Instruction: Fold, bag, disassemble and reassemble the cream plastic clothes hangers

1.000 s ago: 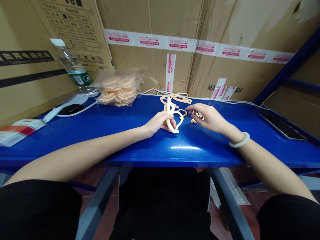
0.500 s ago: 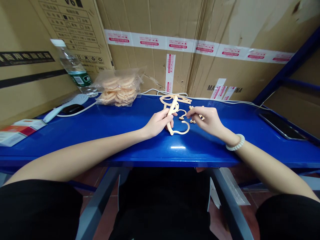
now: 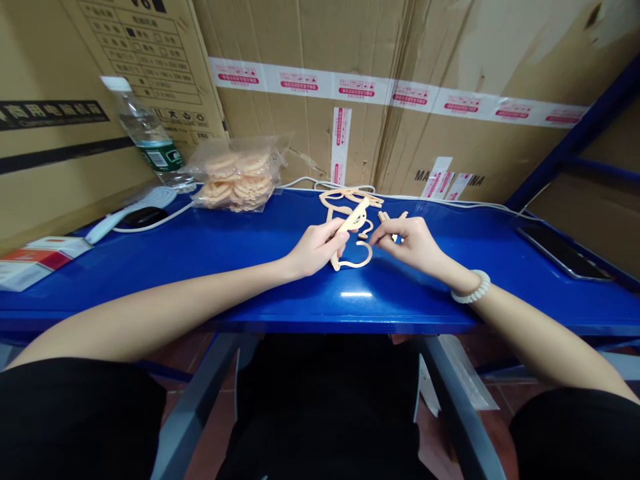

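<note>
My left hand is closed round a thin beige cut-out frame, holding it on edge on the blue table. My right hand, a white bead bracelet on its wrist, pinches a small beige piece just right of the frame. More beige cut-out pieces lie on the table behind both hands.
A clear bag of round beige pieces and a water bottle stand at the back left. A white handled device with a cable, a red-and-white box and a phone lie on the table. Cardboard boxes wall the back.
My left hand has tilted the frame so its top leans right. My right hand closed from spread fingers into a pinch on a small piece and drew nearer the frame.
</note>
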Demonstrator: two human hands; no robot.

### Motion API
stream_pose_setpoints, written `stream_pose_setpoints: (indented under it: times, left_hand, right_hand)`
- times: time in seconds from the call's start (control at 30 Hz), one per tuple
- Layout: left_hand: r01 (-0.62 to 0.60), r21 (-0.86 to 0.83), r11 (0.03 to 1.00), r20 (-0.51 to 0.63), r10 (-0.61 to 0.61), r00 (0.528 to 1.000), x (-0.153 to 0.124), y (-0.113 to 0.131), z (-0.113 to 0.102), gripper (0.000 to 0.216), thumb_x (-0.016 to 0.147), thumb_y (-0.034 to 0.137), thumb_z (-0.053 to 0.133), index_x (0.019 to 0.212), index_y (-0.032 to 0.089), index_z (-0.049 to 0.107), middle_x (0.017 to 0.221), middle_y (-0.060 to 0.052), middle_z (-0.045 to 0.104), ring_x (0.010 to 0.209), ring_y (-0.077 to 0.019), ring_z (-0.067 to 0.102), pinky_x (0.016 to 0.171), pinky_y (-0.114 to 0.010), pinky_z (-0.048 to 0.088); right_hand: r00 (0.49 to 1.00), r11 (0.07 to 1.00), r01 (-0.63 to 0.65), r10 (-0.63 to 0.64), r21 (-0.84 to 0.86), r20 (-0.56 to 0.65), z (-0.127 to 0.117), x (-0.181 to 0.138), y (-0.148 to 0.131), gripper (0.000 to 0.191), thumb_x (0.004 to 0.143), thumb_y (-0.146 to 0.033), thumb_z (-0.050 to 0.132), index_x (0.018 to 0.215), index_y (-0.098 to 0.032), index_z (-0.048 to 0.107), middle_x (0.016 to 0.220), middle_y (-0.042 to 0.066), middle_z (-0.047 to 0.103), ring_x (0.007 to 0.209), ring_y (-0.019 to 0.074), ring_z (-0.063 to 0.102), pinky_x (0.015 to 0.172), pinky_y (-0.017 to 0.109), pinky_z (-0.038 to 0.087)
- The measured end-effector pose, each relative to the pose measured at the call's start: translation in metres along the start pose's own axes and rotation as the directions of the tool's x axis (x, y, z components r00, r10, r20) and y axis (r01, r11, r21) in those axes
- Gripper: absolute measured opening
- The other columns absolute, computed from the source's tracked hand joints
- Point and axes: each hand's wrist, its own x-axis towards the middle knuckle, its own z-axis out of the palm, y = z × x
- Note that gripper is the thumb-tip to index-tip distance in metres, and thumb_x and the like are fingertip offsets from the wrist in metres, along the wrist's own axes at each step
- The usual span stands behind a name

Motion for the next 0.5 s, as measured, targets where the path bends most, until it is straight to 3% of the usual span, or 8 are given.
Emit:
stream_pose_setpoints:
  times: [0.2, 0.37, 0.5]
  left_hand:
    - [-0.015, 0.028, 0.999, 0.012, 0.015, 1.000, 0.000, 0.002, -0.001, 0.029, 0.100, 0.037, 0.049, 0.077, 0.018, 0.053, 0.063, 0.003, 0.059, 0.058, -0.0110, 0.056, 0.062, -0.023, 0.044]
    - [-0.011, 0.022, 1.000, 0.013, 0.010, 1.000, 0.000, 0.004, -0.001, 0.029, 0.100, 0.037, 0.049, 0.078, 0.019, 0.052, 0.061, 0.004, 0.057, 0.056, -0.0108, 0.054, 0.061, -0.023, 0.043]
    - [-0.019, 0.022, 1.000, 0.011, 0.019, 1.000, -0.001, 0.004, -0.001, 0.029, 0.100, 0.037, 0.049, 0.077, 0.019, 0.052, 0.061, 0.004, 0.058, 0.056, -0.0107, 0.054, 0.061, -0.023, 0.043]
  right_hand:
    - [0.998, 0.995, -0.059, 0.057, 0.079, 0.020, -0.001, 0.000, -0.004, 0.025, 0.085, -0.013, 0.056, 0.090, -0.018, 0.080, 0.080, 0.003, 0.078, 0.072, 0.0188, 0.072, 0.070, 0.031, 0.052]
    - [0.997, 0.985, -0.075, 0.077, 0.156, -0.005, 0.000, 0.001, -0.008, 0.026, 0.083, -0.014, 0.055, 0.089, -0.019, 0.081, 0.084, 0.003, 0.079, 0.077, 0.0200, 0.074, 0.078, 0.034, 0.057]
    - [0.989, 0.944, -0.148, 0.149, 0.295, 0.019, 0.000, 0.002, -0.012, 0.019, 0.083, -0.025, 0.066, 0.093, -0.018, 0.081, 0.087, 0.006, 0.080, 0.082, 0.0230, 0.076, 0.080, 0.037, 0.062]
